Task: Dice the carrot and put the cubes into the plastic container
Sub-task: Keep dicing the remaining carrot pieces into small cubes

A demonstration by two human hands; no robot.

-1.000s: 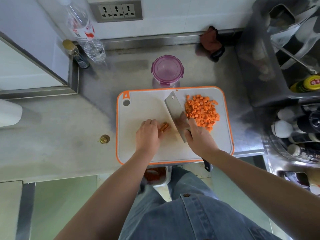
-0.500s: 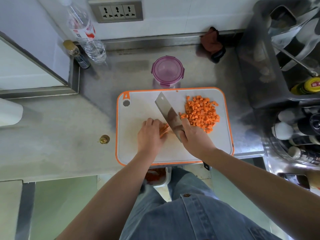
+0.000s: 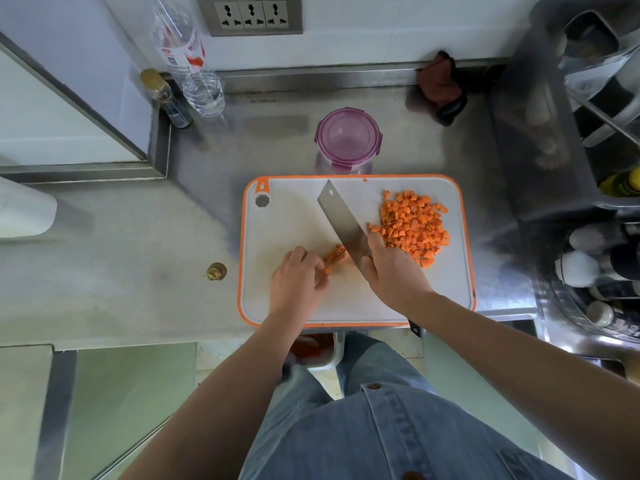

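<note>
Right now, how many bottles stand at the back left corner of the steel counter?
2: a tall clear plastic water bottle against the wall, and a small dark bottle with a gold cap just left of it. None seem hidden there.

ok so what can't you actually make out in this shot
All head view:
- How much of the carrot sticks is left: the left hand covers their near end.
- The knife handle: wrapped by the right hand.
- Inside the plastic container: the purple lid is tinted.
- The red bin below the counter: cut off by the cutting board edge.
</note>
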